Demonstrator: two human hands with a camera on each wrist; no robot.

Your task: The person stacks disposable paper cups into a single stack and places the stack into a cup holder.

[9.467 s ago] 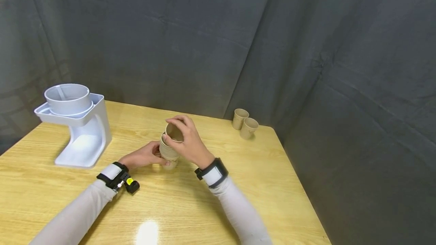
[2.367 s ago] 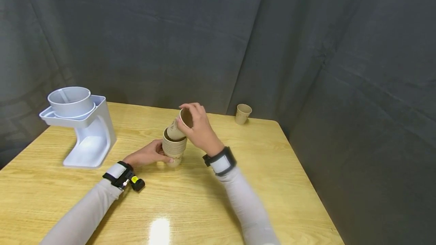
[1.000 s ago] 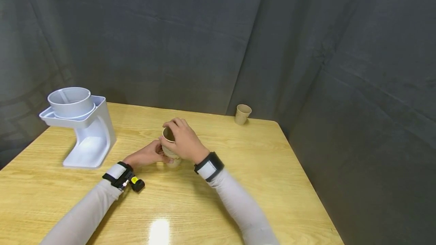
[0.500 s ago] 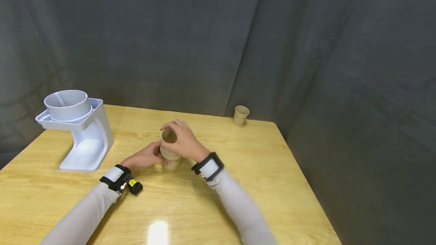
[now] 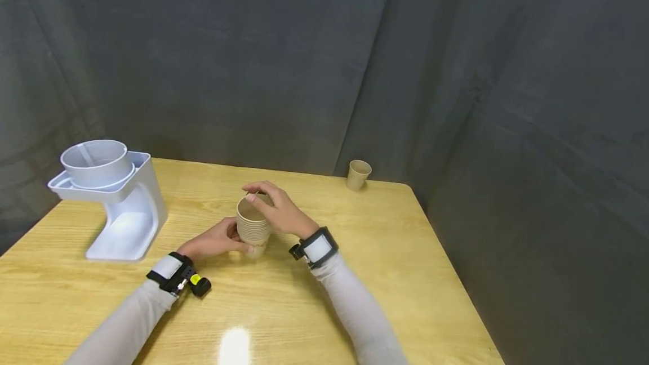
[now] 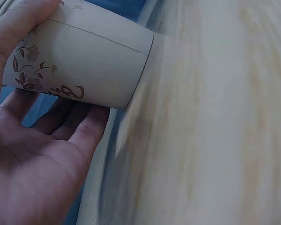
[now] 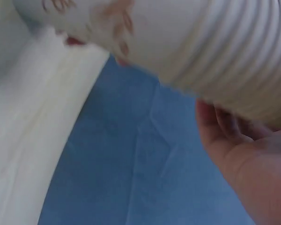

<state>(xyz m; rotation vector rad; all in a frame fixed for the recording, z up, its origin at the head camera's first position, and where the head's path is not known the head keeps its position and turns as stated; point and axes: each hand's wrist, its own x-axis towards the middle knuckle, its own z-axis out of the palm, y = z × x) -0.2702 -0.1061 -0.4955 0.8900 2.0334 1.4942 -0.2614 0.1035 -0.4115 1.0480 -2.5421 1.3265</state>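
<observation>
A stack of nested brown paper cups [image 5: 253, 230] stands on the table with its mouth up. My left hand [image 5: 215, 239] grips it low from the left, thumb in front and fingers behind, as the left wrist view shows around the flower-printed cup wall [image 6: 79, 56]. Over the top of the stack, my right hand [image 5: 284, 213] lies with thumb and fingers spread loosely across the mouth, partly covering the rim. The right wrist view has the ribbed rims [image 7: 234, 61] close beside the right hand [image 7: 253, 159].
A single paper cup [image 5: 358, 175] stands at the back right of the wooden table [image 5: 405, 275], near the dark curtain [image 5: 243, 72]. On the left is a pale grey stand [image 5: 134, 218] with a round bowl [image 5: 96, 165] on top.
Two cups stood at the back right earlier; one is there now. The right hand lowered a tilted cup into the stack, then its fingers loosened at the rim. The left hand kept its grip.
</observation>
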